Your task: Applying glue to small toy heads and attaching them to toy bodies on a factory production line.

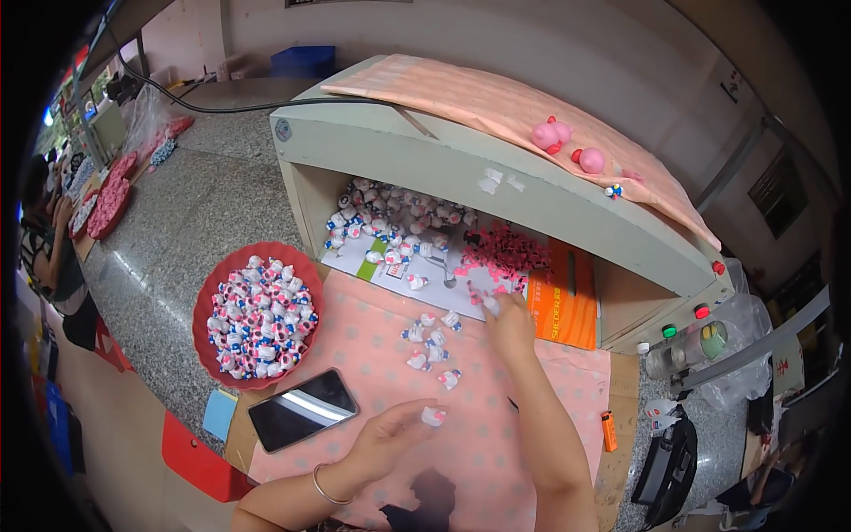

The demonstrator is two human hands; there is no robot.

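My left hand (390,436) holds one small white cat-shaped figurine (433,415) by its fingertips over the pink dotted cloth (496,434). My right hand (510,321) reaches forward to the mouth of the grey box (496,191) and pinches a small white piece (490,304) beside a heap of tiny pink bows (505,253). Several loose figurines (432,346) lie on the cloth between the hands. More figurines (390,222) are piled inside the box.
A red round tray (206,306) full of figurines sits at the left. A black phone (303,409) lies near my left hand. An orange booklet (563,306), an orange lighter (609,430), bottles at the right, pink toys atop the box. Another person sits far left.
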